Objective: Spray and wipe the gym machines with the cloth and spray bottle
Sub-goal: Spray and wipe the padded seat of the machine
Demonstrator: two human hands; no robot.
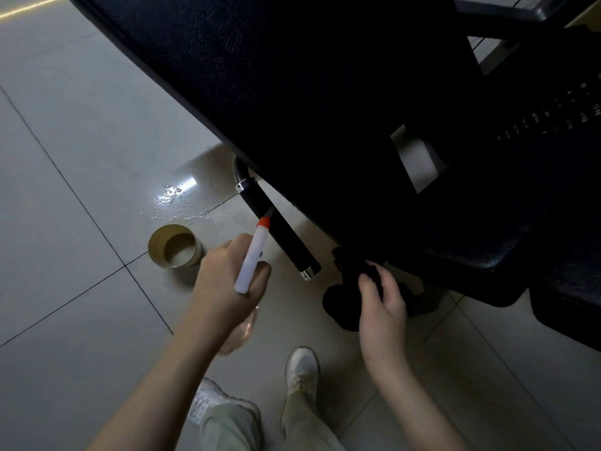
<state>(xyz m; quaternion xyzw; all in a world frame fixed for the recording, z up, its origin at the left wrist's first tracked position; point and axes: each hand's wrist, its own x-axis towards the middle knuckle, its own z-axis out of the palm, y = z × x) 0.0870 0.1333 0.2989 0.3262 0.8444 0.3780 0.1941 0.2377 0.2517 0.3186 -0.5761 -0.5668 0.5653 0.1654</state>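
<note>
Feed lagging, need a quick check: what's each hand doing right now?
Left hand: grips the spray bottle.
Right hand: holds the black cloth.

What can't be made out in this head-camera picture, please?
1. Head view: the spray bottle has its body behind the left hand, so its fill level is hidden.
2. Head view: the cloth is dark against shadow and partly under the right hand, so its outline is unclear.
3. Head view: the machine pad is cut off by the top and right edges.
4. Head view: the white markings are too small and blurred to read.
</note>
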